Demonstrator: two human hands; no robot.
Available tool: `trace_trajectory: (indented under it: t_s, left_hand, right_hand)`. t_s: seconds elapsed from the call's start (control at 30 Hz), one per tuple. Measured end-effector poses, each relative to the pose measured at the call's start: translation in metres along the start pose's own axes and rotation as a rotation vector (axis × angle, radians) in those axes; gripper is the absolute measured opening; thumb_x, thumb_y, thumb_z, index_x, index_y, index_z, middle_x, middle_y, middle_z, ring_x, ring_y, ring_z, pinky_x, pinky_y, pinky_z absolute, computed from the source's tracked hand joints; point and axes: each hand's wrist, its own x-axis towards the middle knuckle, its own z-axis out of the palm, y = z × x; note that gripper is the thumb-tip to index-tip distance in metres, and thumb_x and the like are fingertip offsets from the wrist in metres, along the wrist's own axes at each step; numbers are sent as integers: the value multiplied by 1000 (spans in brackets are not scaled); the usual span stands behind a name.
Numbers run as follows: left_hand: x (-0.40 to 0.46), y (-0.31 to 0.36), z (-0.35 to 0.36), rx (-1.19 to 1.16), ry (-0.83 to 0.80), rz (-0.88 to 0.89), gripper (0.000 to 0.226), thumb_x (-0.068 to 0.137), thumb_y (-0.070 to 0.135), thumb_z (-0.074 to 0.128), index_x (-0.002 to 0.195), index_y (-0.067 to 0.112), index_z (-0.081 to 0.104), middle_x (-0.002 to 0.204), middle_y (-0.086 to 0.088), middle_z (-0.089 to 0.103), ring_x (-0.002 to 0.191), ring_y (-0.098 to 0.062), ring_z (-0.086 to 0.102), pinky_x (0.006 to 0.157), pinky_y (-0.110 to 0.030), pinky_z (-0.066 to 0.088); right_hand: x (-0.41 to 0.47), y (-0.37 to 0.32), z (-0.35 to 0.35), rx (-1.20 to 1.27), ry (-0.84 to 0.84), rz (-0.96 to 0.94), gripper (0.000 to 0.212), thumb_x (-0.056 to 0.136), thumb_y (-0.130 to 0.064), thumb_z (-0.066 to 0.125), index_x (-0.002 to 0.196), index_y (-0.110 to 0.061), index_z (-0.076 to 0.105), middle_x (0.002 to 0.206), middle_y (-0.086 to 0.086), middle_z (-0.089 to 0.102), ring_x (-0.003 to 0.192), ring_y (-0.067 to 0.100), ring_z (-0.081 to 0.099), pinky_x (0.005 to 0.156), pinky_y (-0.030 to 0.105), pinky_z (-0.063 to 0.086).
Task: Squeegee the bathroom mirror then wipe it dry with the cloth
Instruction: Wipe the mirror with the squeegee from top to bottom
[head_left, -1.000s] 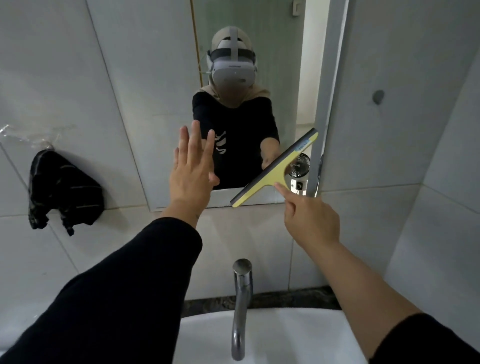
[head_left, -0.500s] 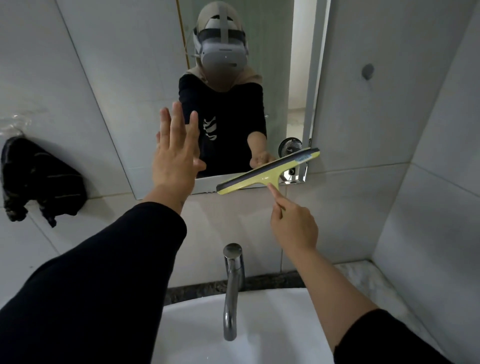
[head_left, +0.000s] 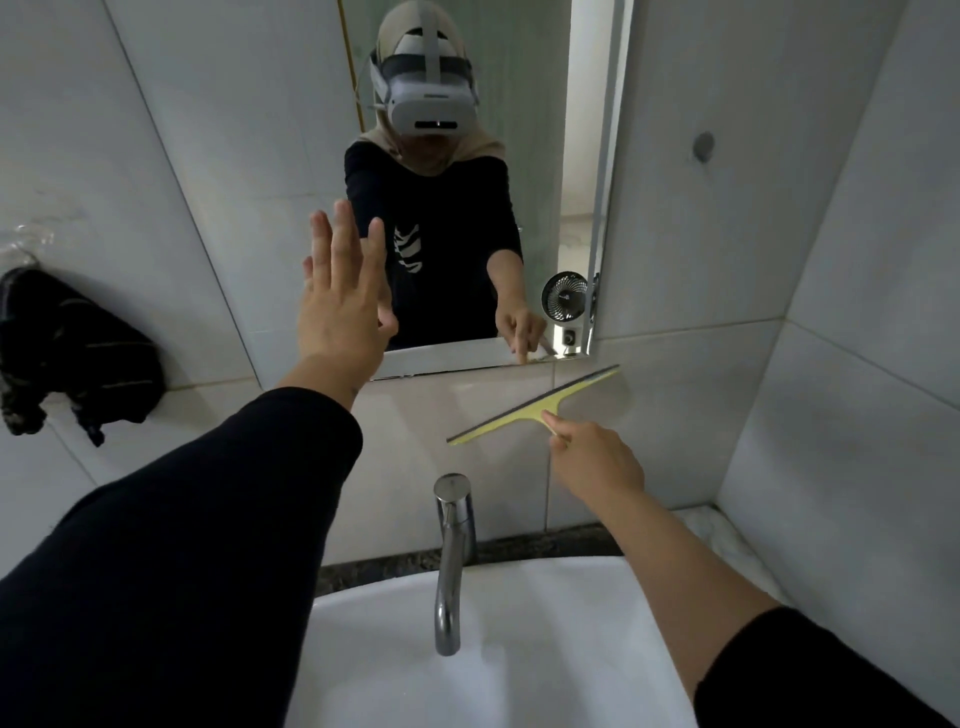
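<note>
The bathroom mirror (head_left: 249, 156) hangs on the tiled wall above the basin and reflects me. My left hand (head_left: 343, 296) is raised flat with fingers spread at the mirror's lower part; whether the palm touches the glass I cannot tell. My right hand (head_left: 592, 457) grips the handle of a yellow squeegee (head_left: 530, 408), whose dark blade slants up to the right against the wall tiles just below the mirror's bottom edge. A dark cloth (head_left: 67, 353) with thin stripes hangs on the wall at the far left.
A chrome tap (head_left: 451, 551) rises over the white basin (head_left: 545, 649) directly below the hands. A side wall (head_left: 857, 415) closes in on the right. A small fan shows in the mirror's lower right corner.
My right hand has drawn the squeegee down off the mirror's lower edge onto the tiles below. The left hand has stayed raised at the glass. The view has tilted.
</note>
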Motion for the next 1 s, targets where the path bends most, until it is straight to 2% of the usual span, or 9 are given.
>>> trace_trajectory:
  t_s: [0.1, 0.2, 0.33, 0.5, 0.63, 0.73, 0.83, 0.93, 1.0]
  left_hand:
    - [-8, 10, -4, -5, -61, 24, 100, 84, 28, 68, 153, 18, -3, 160, -12, -17, 147, -33, -15, 117, -56, 4]
    - [-29, 36, -5, -57, -150, 186, 87, 89, 34, 62, 153, 24, 3, 162, -7, -9, 148, -29, -11, 116, -59, 6]
    - [-56, 83, -4, -99, -264, 500, 81, 92, 42, 54, 151, 32, 0, 162, -4, 2, 148, -23, -9, 117, -54, 3]
    - [-52, 115, -17, 11, -72, 976, 89, 82, 46, 61, 151, 27, 8, 156, -10, 29, 146, -28, 21, 115, -52, 19]
    - [-34, 129, -33, -9, 72, 1096, 76, 86, 40, 56, 149, 25, 18, 132, -13, 55, 126, -30, 51, 109, -45, 37]
    - [-26, 143, -39, -58, 89, 1018, 70, 88, 41, 55, 149, 29, 23, 114, -9, 58, 97, -28, 58, 87, -38, 50]
    - [-23, 160, -39, -93, 146, 857, 77, 80, 36, 71, 146, 27, 34, 101, -7, 59, 85, -26, 58, 71, -35, 51]
    - [-25, 179, -34, -123, 189, 711, 78, 73, 32, 78, 142, 24, 43, 94, -5, 59, 79, -25, 58, 70, -35, 51]
    - [-26, 194, -30, -138, 187, 633, 80, 69, 33, 80, 140, 24, 46, 91, -4, 59, 78, -25, 58, 71, -35, 52]
  right_hand:
    - [-7, 1, -31, -94, -118, 11, 51, 92, -27, 41, 141, -39, 37, 130, 5, 58, 98, 27, 62, 81, 33, 47]
    - [-19, -4, -72, -168, -206, 41, 44, 83, -24, 48, 127, -24, 50, 100, 3, 67, 64, 20, 66, 63, 26, 48]
    - [-27, -13, -130, -257, -340, -48, 21, 83, -15, 55, 102, -9, 62, 79, 9, 69, 67, 25, 60, 54, 29, 46]
    - [-31, -22, -190, -266, -426, -171, 20, 77, -16, 75, 91, -24, 63, 73, -2, 69, 66, 11, 59, 68, 27, 45]
    - [-33, -26, -220, -236, -380, -166, 33, 72, -19, 81, 97, -22, 60, 86, 4, 75, 73, 11, 63, 78, 31, 48]
    - [-29, -25, -238, -292, -258, -142, 36, 68, -34, 82, 95, -28, 59, 83, -4, 71, 78, 12, 63, 82, 35, 48]
    - [-20, -20, -254, -303, 89, -125, 28, 75, -53, 69, 93, -34, 61, 90, -12, 64, 96, 16, 58, 92, 40, 43]
    - [-5, -10, -258, -225, 468, -2, 37, 88, -47, 55, 117, -25, 52, 118, 5, 58, 116, 31, 48, 91, 41, 40]
    - [5, -6, -252, 18, 481, 105, 48, 88, -41, 57, 127, -17, 42, 122, 12, 55, 110, 35, 54, 86, 39, 48]
